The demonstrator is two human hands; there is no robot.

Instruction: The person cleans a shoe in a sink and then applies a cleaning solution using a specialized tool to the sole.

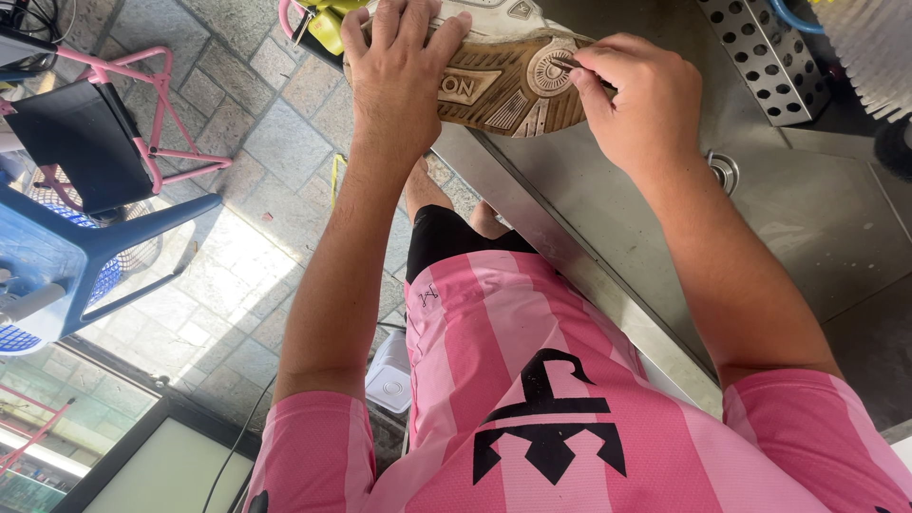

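Above the steel sink (817, 237), left hand (399, 81) gripping an upturned shoe (508, 85), right hand (632, 100) pinching a thin tool (570, 66).

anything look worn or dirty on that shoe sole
Yes. The shoe sole is stained brown with dirt in its tread grooves. The left hand steadies it, and the right hand presses a thin tool into the round tread patch.
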